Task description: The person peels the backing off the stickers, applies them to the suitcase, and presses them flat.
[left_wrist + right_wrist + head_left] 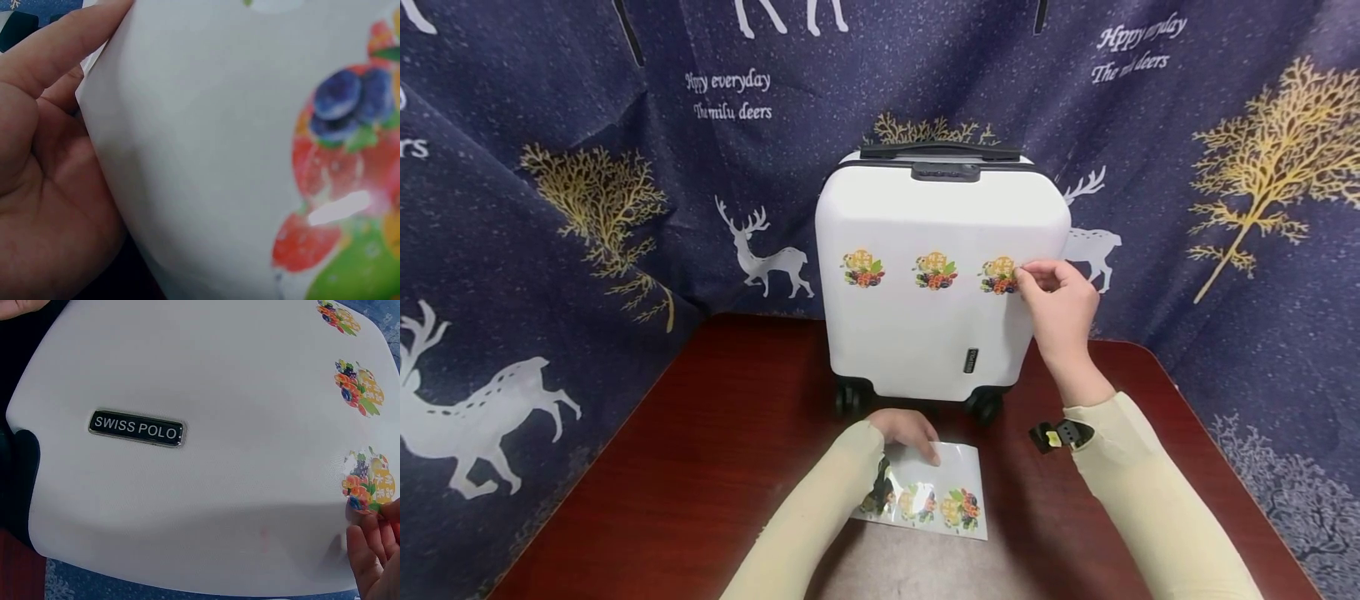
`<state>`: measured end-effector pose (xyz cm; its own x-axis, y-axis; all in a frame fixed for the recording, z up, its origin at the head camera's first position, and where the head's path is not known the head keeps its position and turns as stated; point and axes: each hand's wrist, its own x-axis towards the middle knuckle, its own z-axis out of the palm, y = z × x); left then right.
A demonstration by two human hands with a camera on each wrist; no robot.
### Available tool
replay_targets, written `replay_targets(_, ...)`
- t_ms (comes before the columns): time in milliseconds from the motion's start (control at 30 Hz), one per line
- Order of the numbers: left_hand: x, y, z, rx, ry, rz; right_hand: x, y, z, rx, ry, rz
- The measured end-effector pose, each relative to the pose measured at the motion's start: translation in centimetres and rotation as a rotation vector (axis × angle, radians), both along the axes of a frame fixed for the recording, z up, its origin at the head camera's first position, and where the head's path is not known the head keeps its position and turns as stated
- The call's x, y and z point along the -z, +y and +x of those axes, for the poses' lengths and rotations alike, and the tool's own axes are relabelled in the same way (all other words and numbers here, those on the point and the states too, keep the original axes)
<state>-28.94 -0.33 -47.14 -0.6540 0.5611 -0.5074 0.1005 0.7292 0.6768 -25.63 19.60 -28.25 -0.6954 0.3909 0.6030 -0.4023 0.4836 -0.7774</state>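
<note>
Counted: one white suitcase (pixel 917 333) standing on one dark red table (pixel 752 392); three fruit stickers (pixel 936 272) in a row across the upper part of its front; one sticker sheet (pixel 958 467) in front of it, three motifs visible, one partly covered. The right hand (pixel 1063 304) pinches the edge of the end sticker (pixel 365 481), at the right of the row, between thumb and finger. The left hand (pixel 910 429) grips the sheet near its upper edge.

The right wrist view makes the badge (pixel 136 428) legible as "SWISS POLO" and shows a faint pink mark (pixel 265 539) on the shell. Only the head view shows the black carry handle (pixel 940 152). The left wrist view gives blueberries and strawberries on the sheet in close-up.

The end sticker is brightly coloured, with fruit, green leaves and pale lettering on yellow; its clear margin looks wrinkled
</note>
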Motion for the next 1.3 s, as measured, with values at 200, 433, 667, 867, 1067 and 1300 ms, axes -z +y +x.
replay_targets(200,-0.07,0.09,0.13,0.017,0.018,-0.003,0.21,0.12,0.03,0.028,-0.005,-0.010)
replay_targets(433,0.03,0.01,0.02,0.020,0.007,0.007,0.36,0.16,0.08,0.032,-0.030,-0.008)
replay_targets(667,0.12,-0.12,-0.18,0.001,-0.030,0.029,0.46,-0.05,0.16,0.020,-0.030,0.000)
replay_targets(867,0.27,-0.13,-0.17,-0.005,-0.015,0.026,0.48,-0.02,0.08,0.020,-0.020,-0.012)
replay_targets(1067,0.19,-0.11,-0.03,-0.015,-0.012,0.026,0.52,0.14,0.14,0.021,-0.033,-0.005)
replay_targets(1300,0.20,-0.03,-0.03,-0.001,-0.003,0.032,0.68,0.28,0.28,0.008,-0.038,-0.013)
